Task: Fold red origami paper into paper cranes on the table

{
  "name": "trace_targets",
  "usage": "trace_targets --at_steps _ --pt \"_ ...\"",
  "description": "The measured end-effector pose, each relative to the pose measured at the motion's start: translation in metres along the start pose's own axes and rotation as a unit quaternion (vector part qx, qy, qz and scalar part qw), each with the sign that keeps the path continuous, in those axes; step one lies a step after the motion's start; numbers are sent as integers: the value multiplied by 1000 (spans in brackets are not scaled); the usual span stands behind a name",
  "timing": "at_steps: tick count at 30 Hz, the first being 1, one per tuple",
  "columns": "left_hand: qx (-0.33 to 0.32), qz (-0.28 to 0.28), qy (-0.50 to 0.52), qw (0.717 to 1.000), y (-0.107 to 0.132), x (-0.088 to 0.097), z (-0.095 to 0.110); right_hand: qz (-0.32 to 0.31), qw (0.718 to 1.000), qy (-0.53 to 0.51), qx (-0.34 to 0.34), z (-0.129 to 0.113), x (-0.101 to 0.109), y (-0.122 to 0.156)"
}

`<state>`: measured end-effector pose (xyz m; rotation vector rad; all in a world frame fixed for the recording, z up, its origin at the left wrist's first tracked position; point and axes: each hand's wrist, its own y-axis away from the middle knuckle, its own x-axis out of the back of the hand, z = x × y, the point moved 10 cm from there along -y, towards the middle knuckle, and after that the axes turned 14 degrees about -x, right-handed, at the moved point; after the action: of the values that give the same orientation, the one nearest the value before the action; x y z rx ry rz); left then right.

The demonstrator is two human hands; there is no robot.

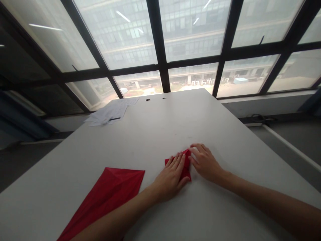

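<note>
A small folded red sheet point(186, 167) lies on the white table right of centre; whether it is cloth or paper I cannot tell. My left hand point(173, 175) rests flat across it with the fingers stretched out, covering much of its left and middle part. At the sheet's upper right corner is my right hand point(204, 162), its fingers bent and apart, the fingertips at the edge. To the left lies a larger red sheet point(110, 187) with faint creases, partly hidden under my left forearm.
The white table point(160, 124) reaches toward dark-framed windows point(190, 30). Loose white papers point(110, 112) with a dark strip on them lie at its far left. Two small holes are near the far edge. A dark cable point(263, 117) sits beyond the right side.
</note>
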<state>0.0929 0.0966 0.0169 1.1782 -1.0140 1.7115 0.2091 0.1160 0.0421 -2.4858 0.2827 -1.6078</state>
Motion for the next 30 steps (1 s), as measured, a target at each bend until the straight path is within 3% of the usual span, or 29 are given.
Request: trace_targets --at_steps 3,7,12,19,24,30 --pt "6 20 -12 1000 1 7 -2 -44 998 11 43 -14 -14 10" --pt "44 98 -30 994 4 28 -10 -52 997 48 27 2 -27 4" --pt "55 150 17 987 5 40 -17 19 1000 24 4 17 -4 -13" --pt "41 128 18 991 2 35 -25 -38 995 -50 83 -4 -3 -9" --pt "41 124 39 991 1 38 -24 -49 994 -40 90 -8 -5 -4" --pt "18 41 25 999 -1 20 -20 -88 988 -3 128 -16 -11 8"
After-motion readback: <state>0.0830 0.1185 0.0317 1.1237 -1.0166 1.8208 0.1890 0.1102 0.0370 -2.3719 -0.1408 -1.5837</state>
